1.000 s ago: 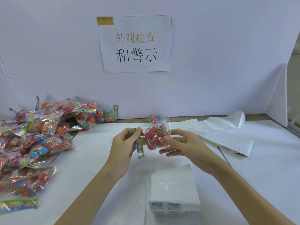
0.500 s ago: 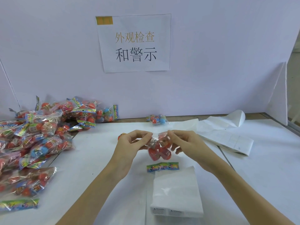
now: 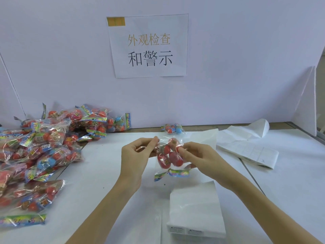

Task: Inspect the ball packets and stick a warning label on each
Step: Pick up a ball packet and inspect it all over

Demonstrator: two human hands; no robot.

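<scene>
A clear ball packet (image 3: pixel 169 158) with red balls hangs between my hands above the white table, its colourful header strip at the bottom. My left hand (image 3: pixel 139 154) pinches the packet's upper left corner. My right hand (image 3: pixel 197 155) pinches its upper right side, fingers curled against the balls. A stack of warning label sheets (image 3: pixel 196 210) lies just below the packet, with two printed labels showing at its near edge.
A big heap of ball packets (image 3: pixel 44 148) covers the table's left side. One lone packet (image 3: pixel 173 128) lies by the back wall. Folded backing paper (image 3: pixel 246 147) lies to the right. A printed sign (image 3: pixel 149 45) hangs on the wall.
The packet turned from sideways to hanging with its header strip down. Both hands shifted their pinch to its top corners and lifted it slightly.
</scene>
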